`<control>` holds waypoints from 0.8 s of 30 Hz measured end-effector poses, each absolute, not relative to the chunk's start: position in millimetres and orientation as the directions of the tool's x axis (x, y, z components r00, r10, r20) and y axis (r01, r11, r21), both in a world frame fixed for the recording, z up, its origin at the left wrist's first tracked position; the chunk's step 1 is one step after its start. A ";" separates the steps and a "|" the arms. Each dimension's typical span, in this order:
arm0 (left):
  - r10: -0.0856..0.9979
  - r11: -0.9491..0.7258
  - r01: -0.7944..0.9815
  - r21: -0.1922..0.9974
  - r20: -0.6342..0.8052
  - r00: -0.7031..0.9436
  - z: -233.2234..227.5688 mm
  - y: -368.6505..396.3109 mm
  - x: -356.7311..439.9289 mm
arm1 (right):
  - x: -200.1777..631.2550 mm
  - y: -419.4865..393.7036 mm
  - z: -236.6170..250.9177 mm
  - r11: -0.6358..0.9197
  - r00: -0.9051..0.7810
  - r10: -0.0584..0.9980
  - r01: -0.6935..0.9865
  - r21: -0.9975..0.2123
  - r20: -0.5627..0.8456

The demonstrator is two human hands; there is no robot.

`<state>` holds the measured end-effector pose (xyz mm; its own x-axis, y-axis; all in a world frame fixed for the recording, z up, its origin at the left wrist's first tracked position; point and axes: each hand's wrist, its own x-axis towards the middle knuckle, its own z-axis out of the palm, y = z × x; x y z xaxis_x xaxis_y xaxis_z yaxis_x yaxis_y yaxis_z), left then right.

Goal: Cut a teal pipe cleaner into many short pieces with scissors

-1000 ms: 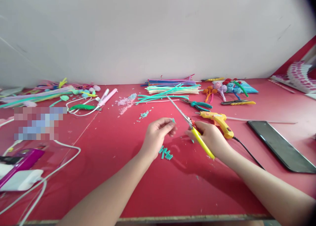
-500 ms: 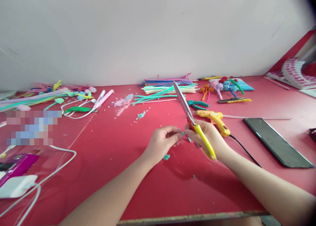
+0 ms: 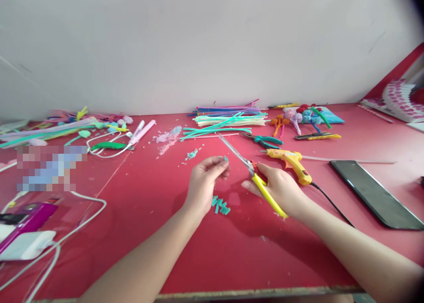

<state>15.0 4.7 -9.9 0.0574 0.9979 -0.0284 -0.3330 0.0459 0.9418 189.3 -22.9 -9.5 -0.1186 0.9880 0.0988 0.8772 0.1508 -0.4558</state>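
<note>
The scissors [image 3: 247, 166] in the right hand [image 3: 280, 188] now lie lower and flatter, blades pointing up-left toward the pile of teal sticks [image 3: 215, 130], where half a second ago they stood steeply upright. The left hand [image 3: 205, 181] sits apart from the right one again, after the 2 nearly met, and pinches a tiny teal piece [image 3: 225, 158] at its fingertips. The heap of short teal cut pieces [image 3: 221, 206] on the counter [image 3: 159, 232] shows fully beside the left wrist again, where only 1 bit peeked out half a second ago.
</note>
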 end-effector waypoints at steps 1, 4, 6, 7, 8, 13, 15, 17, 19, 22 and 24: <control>0.999 0.033 -0.375 0.926 -0.021 0.035 -9.6 6.0 13.8 | 188.3 -23.6 -10.2 0.152 -0.123 0.988 0.902 -0.404 0.097; 1.000 -0.003 -0.440 0.898 0.014 0.022 -7.9 7.8 11.4 | 185.2 -24.8 -12.7 0.150 -0.129 0.988 0.941 -0.303 0.089; 0.999 -0.020 -0.463 0.886 0.037 0.028 -6.9 8.0 10.6 | 183.9 -24.9 -13.5 0.154 -0.135 0.987 0.950 -0.272 0.087; 0.998 -0.026 -0.472 0.881 0.046 0.030 -6.8 8.0 10.4 | 183.6 -24.8 -13.5 0.159 -0.140 0.986 0.951 -0.263 0.092; 0.998 -0.032 -0.479 0.877 0.053 0.031 -6.9 8.1 10.3 | 183.5 -24.7 -13.3 0.165 -0.144 0.985 0.952 -0.257 0.098; 0.997 -0.055 -0.481 0.875 0.073 0.018 -9.4 8.7 9.4 | 183.4 -24.6 -13.5 0.162 -0.139 0.983 0.963 -0.214 0.118; 0.997 -0.061 -0.480 0.875 0.077 0.015 -10.0 8.7 9.1 | 183.6 -24.4 -14.9 0.162 -0.139 0.982 0.966 -0.200 0.128; 0.997 -0.062 -0.481 0.874 0.079 0.015 -10.0 8.6 9.2 | 183.7 -24.1 -16.4 0.164 -0.140 0.981 0.967 -0.195 0.134; 0.997 -0.063 -0.483 0.873 0.080 0.014 -9.7 8.4 9.4 | 183.8 -23.8 -17.3 0.164 -0.138 0.980 0.967 -0.196 0.140; 0.997 -0.062 -0.478 0.876 0.079 0.016 -8.9 8.0 9.8 | 183.8 -23.6 -17.3 0.164 -0.136 0.980 0.967 -0.196 0.146; 0.997 -0.061 -0.475 0.878 0.077 0.015 -8.5 7.9 10.0 | 183.9 -23.6 -16.9 0.162 -0.136 0.981 0.967 -0.194 0.142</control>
